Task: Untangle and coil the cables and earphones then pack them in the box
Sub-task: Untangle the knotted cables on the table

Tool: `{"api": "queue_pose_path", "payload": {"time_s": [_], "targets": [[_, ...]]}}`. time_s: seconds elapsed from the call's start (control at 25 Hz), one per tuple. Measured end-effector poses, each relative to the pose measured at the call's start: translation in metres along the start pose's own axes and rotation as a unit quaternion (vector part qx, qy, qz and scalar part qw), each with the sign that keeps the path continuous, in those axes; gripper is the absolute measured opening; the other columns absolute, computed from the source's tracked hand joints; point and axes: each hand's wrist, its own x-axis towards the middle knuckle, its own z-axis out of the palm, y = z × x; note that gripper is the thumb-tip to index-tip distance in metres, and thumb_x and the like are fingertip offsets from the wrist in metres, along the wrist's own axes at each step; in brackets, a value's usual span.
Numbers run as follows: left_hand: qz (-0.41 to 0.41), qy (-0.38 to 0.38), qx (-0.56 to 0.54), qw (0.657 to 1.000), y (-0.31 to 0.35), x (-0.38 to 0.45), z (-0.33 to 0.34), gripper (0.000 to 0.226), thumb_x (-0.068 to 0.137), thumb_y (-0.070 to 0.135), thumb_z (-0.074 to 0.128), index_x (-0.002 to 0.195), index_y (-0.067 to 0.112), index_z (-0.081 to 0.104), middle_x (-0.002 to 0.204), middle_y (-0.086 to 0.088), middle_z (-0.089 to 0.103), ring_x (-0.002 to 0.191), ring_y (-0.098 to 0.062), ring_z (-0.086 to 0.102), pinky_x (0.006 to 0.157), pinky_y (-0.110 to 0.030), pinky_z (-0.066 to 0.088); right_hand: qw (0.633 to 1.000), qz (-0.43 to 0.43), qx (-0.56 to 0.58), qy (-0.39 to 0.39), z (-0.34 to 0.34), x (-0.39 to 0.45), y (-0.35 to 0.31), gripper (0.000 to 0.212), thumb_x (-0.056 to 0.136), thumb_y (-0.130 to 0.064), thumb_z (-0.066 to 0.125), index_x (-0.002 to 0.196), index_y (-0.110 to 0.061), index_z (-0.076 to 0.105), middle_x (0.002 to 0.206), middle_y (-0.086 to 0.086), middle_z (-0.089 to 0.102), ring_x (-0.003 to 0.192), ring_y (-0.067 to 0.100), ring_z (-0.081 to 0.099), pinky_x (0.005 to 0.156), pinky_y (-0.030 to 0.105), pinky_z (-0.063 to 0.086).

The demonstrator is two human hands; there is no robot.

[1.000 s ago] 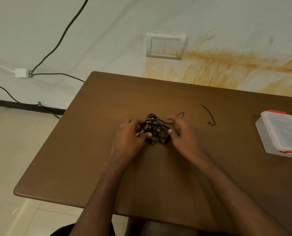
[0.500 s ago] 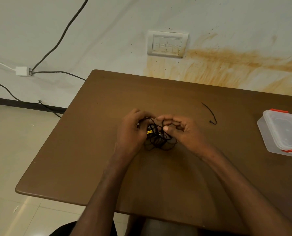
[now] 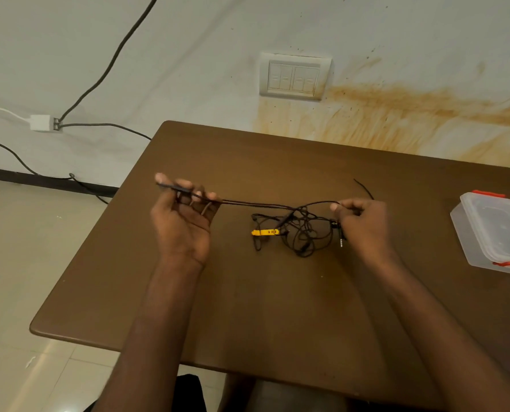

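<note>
A tangle of thin black cables and earphones (image 3: 300, 230) lies on the brown table (image 3: 248, 307), with a yellow tie (image 3: 264, 232) on its left side. My left hand (image 3: 182, 221) is raised, palm up, pinching a black cable end that stretches right into the tangle. My right hand (image 3: 362, 224) pinches another strand at the tangle's right edge; a jack plug (image 3: 341, 242) hangs below its fingers. A loose black cable end (image 3: 363, 187) lies behind my right hand. The clear plastic box (image 3: 494, 233) with red clips stands shut at the right.
A wall with a switch plate (image 3: 294, 75) and brown stains runs behind the table. Wall cables and a white adapter (image 3: 42, 123) are at the left, above a tiled floor (image 3: 25, 263).
My hands were together on the bundle; now they have drawn apart, the left going left and up with a cable end, stretching a strand out of the tangle.
</note>
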Motion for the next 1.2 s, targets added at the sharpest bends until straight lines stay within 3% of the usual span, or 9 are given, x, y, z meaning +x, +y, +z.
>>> {"api": "queue_pose_path", "payload": {"time_s": [0.12,0.2,0.48,0.64,0.72,0.84,1.0,1.12,1.2], "targets": [[-0.039,0.01,-0.061,0.997,0.01,0.007,-0.014,0.045,0.107,0.044,0.044,0.072,0.018,0.053,0.055,0.004,0.039,0.04,-0.008,0.034,0.043,-0.021,0.035,0.99,0.094,0.104,0.024,-0.01,0.007,0.003,0.014,0.095,-0.024,0.072,0.081,-0.024,0.074,0.085,-0.006,0.07,0.084,0.015,0.066,0.07,0.032,0.052],[-0.024,0.058,0.026,0.998,0.014,0.01,-0.021,0.047,0.109,0.045,0.041,0.072,0.019,0.052,0.05,0.006,0.033,0.035,-0.007,0.024,0.036,-0.021,0.023,0.966,0.161,0.2,0.027,-0.014,0.008,0.0,0.01,0.096,-0.021,0.07,0.089,-0.02,0.077,0.082,-0.004,0.067,0.076,0.012,0.058,0.062,0.026,0.043],[0.18,0.176,0.36,0.899,0.023,0.013,-0.032,0.03,0.107,0.025,0.045,0.098,0.019,0.072,0.062,0.004,0.047,0.046,-0.009,0.038,0.044,-0.025,0.03,0.832,0.22,0.509,0.002,-0.033,0.016,-0.006,0.025,0.1,-0.027,0.055,0.077,-0.021,0.061,0.06,-0.005,0.051,0.058,0.012,0.058,0.059,0.027,0.043],[0.164,0.093,0.671,0.717,0.007,0.017,-0.04,0.025,0.095,0.006,0.056,0.111,0.017,0.072,0.077,0.006,0.064,0.071,-0.014,0.064,0.06,-0.03,0.044,0.963,0.13,0.237,-0.017,-0.026,0.009,-0.001,0.03,0.096,-0.028,0.065,0.068,-0.017,0.06,0.06,0.0,0.053,0.056,0.014,0.053,0.055,0.029,0.041],[0.134,0.053,0.711,0.688,-0.006,0.014,-0.036,0.037,0.088,-0.002,0.055,0.118,0.016,0.069,0.09,0.0,0.064,0.088,-0.026,0.064,0.069,-0.033,0.044,0.991,0.058,0.119,-0.022,-0.019,0.007,0.003,0.036,0.096,-0.025,0.066,0.067,-0.004,0.062,0.066,0.009,0.053,0.064,0.021,0.049,0.064,0.032,0.041],[0.225,0.028,0.76,0.609,-0.027,-0.001,-0.02,0.05,0.08,-0.002,0.059,0.126,0.016,0.065,0.12,-0.009,0.057,0.114,-0.029,0.055,0.086,-0.041,0.051,0.997,-0.047,-0.055,0.013,-0.01,0.007,0.008,0.042,0.096,-0.028,0.068,0.065,-0.001,0.061,0.079,0.003,0.058,0.074,0.018,0.057,0.068,0.029,0.046],[0.218,-0.113,0.738,0.629,-0.065,-0.005,-0.001,0.042,0.094,0.015,0.062,0.136,0.017,0.062,0.136,-0.008,0.059,0.128,-0.028,0.053,0.105,-0.043,0.045,0.975,-0.073,-0.21,-0.007,0.001,0.006,0.014,0.031,0.1,-0.036,0.065,0.074,-0.02,0.06,0.084,-0.002,0.06,0.074,0.016,0.059,0.066,0.034,0.049],[0.123,-0.145,0.815,0.547,-0.086,-0.002,0.0,0.042,0.097,0.036,0.064,0.137,0.023,0.06,0.128,-0.003,0.06,0.121,-0.028,0.055,0.102,-0.047,0.045,0.975,-0.014,-0.209,-0.073,0.002,0.005,0.012,0.006,0.098,-0.021,0.062,0.094,-0.019,0.067,0.092,0.003,0.068,0.084,0.022,0.064,0.074,0.039,0.053],[0.146,-0.136,0.807,0.556,-0.087,-0.002,-0.001,0.028,0.092,0.025,0.069,0.119,0.026,0.07,0.114,0.0,0.06,0.111,-0.026,0.058,0.095,-0.046,0.048,0.962,-0.029,-0.252,-0.098,0.004,0.001,0.009,0.046,0.085,-0.006,0.065,0.129,-0.017,0.061,0.121,0.005,0.061,0.11,0.025,0.059,0.087,0.04,0.052]]}}
